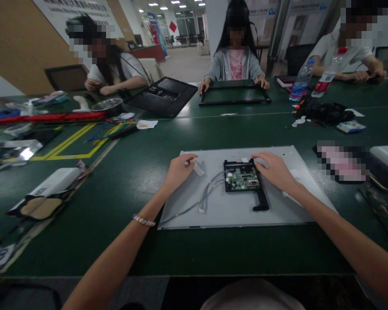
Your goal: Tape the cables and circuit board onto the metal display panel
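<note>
In front of me a flat pale-grey panel [213, 215] lies on the table. A black plastic bracket [262, 199] rests on it, carrying a green circuit board [244, 181]. Blue-grey wires [194, 207] run from the board toward the panel's lower left corner. My left hand [178, 173] is over the panel's upper left part, thumb and fingertips pinched at the end of a small white strip [198, 168]. My right hand [274, 170] has its fingers closed at the bracket's upper right corner. Another white piece [245, 160] shows at the bracket's top edge.
Across the green table, a person holds a black rectangular frame [235, 102]. Left of it lies a black casing [164, 97]. Two bottles, one with a blue label [299, 82] and one with a red label [323, 79], stand at the right. Cables and tools [51, 116] clutter the left.
</note>
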Demonstrator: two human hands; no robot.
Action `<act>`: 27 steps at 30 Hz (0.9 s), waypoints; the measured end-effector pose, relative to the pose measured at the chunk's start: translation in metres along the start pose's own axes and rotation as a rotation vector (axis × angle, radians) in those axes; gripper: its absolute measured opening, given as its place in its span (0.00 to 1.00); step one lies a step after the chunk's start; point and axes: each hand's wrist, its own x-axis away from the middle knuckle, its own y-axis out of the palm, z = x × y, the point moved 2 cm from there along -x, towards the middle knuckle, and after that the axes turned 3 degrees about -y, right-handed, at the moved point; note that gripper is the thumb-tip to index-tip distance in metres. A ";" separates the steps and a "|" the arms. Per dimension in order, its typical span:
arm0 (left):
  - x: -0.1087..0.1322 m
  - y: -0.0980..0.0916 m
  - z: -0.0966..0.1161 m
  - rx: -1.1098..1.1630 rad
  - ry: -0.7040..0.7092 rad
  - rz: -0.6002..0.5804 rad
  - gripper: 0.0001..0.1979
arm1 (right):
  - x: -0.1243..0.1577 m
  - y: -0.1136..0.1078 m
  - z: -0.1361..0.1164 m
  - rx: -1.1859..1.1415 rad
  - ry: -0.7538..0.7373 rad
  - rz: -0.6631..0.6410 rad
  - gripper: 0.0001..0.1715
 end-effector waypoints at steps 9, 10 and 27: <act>0.010 -0.022 0.026 0.434 -0.093 0.016 0.10 | 0.001 -0.007 -0.012 0.014 -0.052 0.087 0.18; 0.012 -0.022 0.032 0.469 -0.090 -0.020 0.10 | 0.001 -0.007 -0.014 0.017 -0.065 0.086 0.18; 0.026 0.000 0.054 0.193 0.087 -0.421 0.10 | 0.019 0.017 -0.102 0.096 -0.541 -0.390 0.23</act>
